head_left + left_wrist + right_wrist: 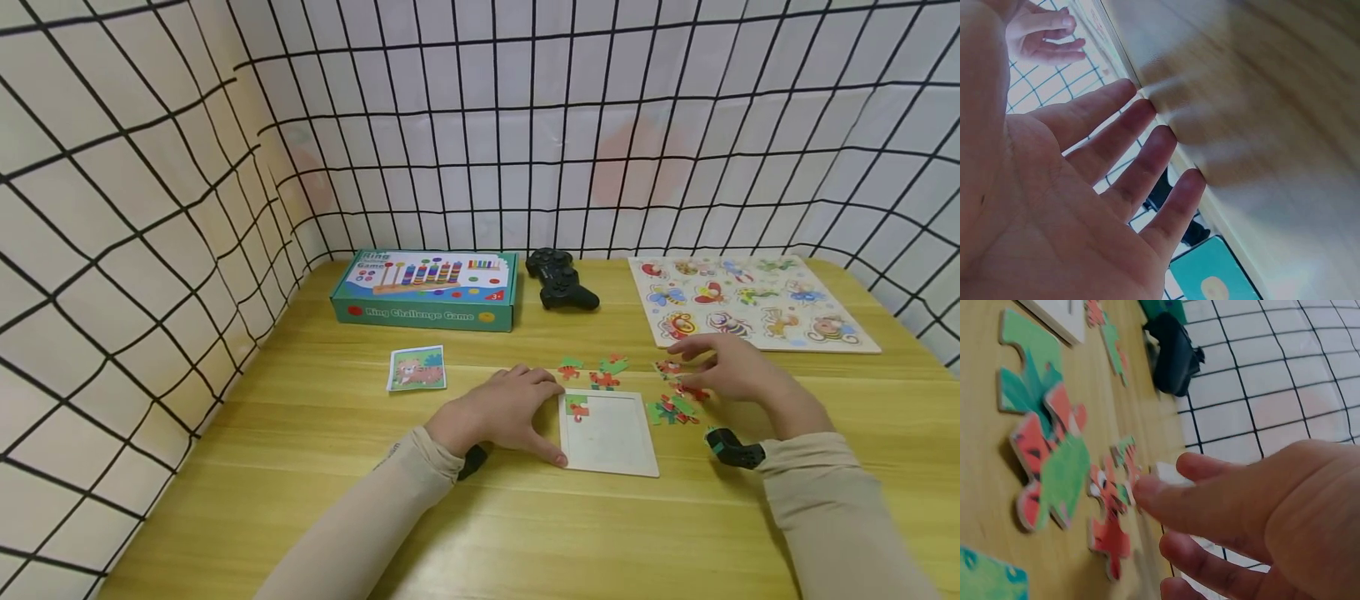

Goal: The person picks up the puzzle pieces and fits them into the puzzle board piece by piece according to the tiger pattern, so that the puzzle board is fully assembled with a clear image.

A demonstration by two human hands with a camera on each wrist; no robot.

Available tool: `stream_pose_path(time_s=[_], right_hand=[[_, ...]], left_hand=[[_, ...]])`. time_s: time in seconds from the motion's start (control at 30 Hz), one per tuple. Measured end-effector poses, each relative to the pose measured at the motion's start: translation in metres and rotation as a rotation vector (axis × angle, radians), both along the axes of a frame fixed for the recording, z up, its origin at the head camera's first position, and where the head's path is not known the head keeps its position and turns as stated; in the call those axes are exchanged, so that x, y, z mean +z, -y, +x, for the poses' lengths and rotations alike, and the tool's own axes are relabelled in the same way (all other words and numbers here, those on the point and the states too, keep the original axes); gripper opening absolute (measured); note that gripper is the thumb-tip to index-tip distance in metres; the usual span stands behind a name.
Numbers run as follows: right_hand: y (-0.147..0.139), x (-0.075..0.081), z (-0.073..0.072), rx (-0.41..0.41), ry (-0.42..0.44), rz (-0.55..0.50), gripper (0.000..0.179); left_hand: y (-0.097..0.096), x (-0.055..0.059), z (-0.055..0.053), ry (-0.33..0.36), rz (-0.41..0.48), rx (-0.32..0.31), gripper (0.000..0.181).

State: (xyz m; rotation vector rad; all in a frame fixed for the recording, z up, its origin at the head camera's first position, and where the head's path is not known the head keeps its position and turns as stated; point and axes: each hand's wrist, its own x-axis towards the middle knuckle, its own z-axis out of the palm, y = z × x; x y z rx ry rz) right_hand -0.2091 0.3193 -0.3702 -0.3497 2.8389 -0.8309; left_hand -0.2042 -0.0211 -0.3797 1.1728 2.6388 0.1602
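Observation:
My left hand (513,410) rests with its fingers spread beside a white square puzzle tray (611,442), the thumb at the tray's lower left corner. In the left wrist view the fingertips (1163,134) touch the wooden table. One green and red puzzle piece (577,407) lies in the tray's upper left corner. My right hand (738,375) hovers right of the tray, fingers loosely bent with no piece between them. Its thumb tip overlaps some red tiger-patterned pieces (1110,534) in the right wrist view. Nearer the tray, several pieces overlap in a small pile (675,410).
More loose pieces (604,380) lie behind the tray. A tiger picture card (417,372) is at the left. Farther back stand a Ring Challenge Game box (423,292), a black game controller (558,282) and an insect-and-animal picture board (750,304). Black-lined white netting (480,133) encloses the table.

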Motion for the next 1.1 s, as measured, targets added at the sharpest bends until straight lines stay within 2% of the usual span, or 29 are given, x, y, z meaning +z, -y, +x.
stream_pose_path(time_s=[0.23,0.57,0.73,0.9,1.1], right_hand=[[-0.015,0.004,0.000,0.025,0.035,0.007,0.042],[-0.022,0.009,0.004,0.015,0.203,-0.018,0.052],[-0.021,0.009,0.005,0.039,0.252,-0.032,0.052],[-0.022,0.006,0.007,0.055,0.261,-0.031,0.051],[-0.023,0.007,0.008,0.068,0.227,-0.027,0.051]], left_hand=[[0.001,-0.002,-0.001,0.003,0.003,0.009,0.098],[0.002,-0.001,-0.002,-0.007,0.006,-0.001,0.098],[0.002,0.000,-0.002,-0.022,-0.003,-0.010,0.099],[0.001,0.000,-0.001,-0.018,-0.005,-0.010,0.099],[0.001,-0.001,-0.001,-0.014,-0.003,-0.005,0.099]])
